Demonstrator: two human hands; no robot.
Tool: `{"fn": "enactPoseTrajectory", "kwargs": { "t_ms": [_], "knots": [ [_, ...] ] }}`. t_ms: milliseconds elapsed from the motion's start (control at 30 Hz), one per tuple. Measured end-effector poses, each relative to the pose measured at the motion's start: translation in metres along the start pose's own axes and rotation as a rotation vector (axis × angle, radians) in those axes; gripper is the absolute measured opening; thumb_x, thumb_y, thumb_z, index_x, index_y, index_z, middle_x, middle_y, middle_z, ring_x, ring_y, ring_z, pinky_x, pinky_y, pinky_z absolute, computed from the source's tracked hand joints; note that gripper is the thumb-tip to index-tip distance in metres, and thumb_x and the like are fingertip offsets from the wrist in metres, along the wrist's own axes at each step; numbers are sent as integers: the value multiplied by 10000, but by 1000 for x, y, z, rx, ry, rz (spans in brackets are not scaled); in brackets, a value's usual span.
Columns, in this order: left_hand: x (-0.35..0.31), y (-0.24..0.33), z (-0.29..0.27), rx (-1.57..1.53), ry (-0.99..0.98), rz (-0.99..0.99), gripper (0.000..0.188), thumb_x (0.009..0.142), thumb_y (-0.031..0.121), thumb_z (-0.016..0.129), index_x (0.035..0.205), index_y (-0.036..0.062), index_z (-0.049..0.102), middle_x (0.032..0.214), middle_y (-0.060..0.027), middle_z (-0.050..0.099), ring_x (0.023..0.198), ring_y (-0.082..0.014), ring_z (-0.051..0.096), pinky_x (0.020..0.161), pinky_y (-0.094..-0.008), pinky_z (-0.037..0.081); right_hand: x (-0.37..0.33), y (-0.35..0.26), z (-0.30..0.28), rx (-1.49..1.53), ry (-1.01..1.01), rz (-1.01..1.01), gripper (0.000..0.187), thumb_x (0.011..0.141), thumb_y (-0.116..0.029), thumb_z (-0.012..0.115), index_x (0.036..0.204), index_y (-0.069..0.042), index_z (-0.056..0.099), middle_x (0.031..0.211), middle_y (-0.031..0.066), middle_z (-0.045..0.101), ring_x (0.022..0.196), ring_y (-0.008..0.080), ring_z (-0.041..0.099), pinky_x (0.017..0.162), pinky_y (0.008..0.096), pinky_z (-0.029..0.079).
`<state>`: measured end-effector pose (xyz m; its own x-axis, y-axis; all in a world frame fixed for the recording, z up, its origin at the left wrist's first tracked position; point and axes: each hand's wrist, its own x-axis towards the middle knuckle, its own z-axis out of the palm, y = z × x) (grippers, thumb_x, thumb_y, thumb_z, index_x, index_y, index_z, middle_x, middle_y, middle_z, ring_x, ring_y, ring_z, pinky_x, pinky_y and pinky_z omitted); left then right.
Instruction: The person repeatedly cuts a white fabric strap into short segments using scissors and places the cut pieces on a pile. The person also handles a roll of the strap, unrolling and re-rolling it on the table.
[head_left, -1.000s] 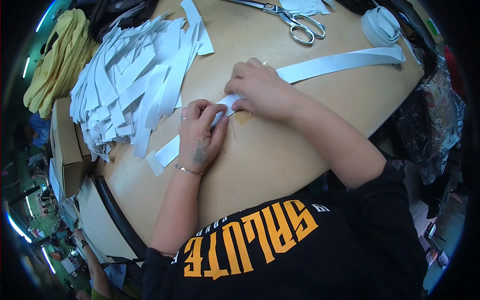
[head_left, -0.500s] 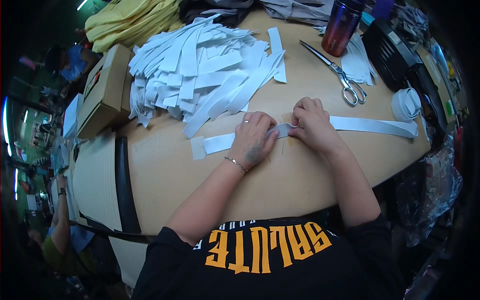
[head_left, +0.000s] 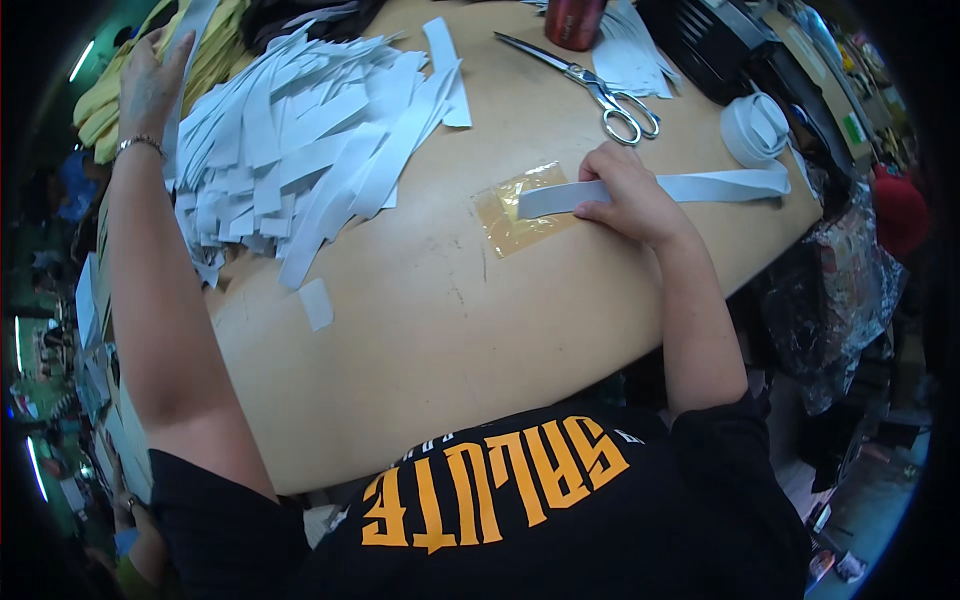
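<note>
At the far left, my left hand (head_left: 155, 85) is raised beside a pile of cut white strips (head_left: 290, 130). Its thumb and fingers grip a loose white strip (head_left: 193, 35), whose lower end hangs along the pile. On the right side of the table, my right hand (head_left: 625, 190) pinches a long white elastic band (head_left: 720, 187) near its free end. That end lies flat over a yellowish tape patch (head_left: 497, 228) on the tabletop. To the right, the band runs toward a white roll (head_left: 755, 130). Part of the band is hidden under my right hand.
Open-handled scissors (head_left: 600, 95) lie beyond my right hand, near a red bottle (head_left: 575, 22) and more white strips (head_left: 630, 55). A small white square (head_left: 316, 304) is on the table (head_left: 400, 390). Yellow cloth (head_left: 100, 105) is at the far left; clear plastic (head_left: 850, 290) hangs past the right edge.
My left hand has left the band and swung far left with a strip in it. My right hand still holds the band, whose free end now shows over the tape patch. The view has shifted.
</note>
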<state>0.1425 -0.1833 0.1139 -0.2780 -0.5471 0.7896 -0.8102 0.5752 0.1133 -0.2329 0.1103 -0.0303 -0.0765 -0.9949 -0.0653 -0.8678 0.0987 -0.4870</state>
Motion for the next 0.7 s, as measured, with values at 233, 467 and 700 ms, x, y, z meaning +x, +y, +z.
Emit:
{"fn": "enactPoseTrajectory", "kwargs": {
  "t_ms": [233,467,700],
  "knots": [
    [-149,221,13,-416,-585,284,653,703,466,758,1178,67,556,1074,-154,616,1002,-338,587,843,-400,465,-24,-17,9,159,-165,42,197,697,-152,724,810,-59,592,841,154,644,838,325,625,736,394,477],
    [-239,237,-57,-469,-1075,454,128,840,233,578,808,114,543,760,-64,542,748,-215,584,734,-364,415,-65,-64,13,59,-425,-145,250,690,-231,733,846,-79,610,860,115,654,881,297,628,769,397,454],
    [-256,109,-138,-414,-1044,-35,38,748,10,619,767,12,586,722,-115,559,684,-275,561,616,-356,438,-40,13,-38,-459,-407,-32,232,670,-166,700,892,-133,639,874,73,653,963,289,607,1023,632,243]
  ]
}}
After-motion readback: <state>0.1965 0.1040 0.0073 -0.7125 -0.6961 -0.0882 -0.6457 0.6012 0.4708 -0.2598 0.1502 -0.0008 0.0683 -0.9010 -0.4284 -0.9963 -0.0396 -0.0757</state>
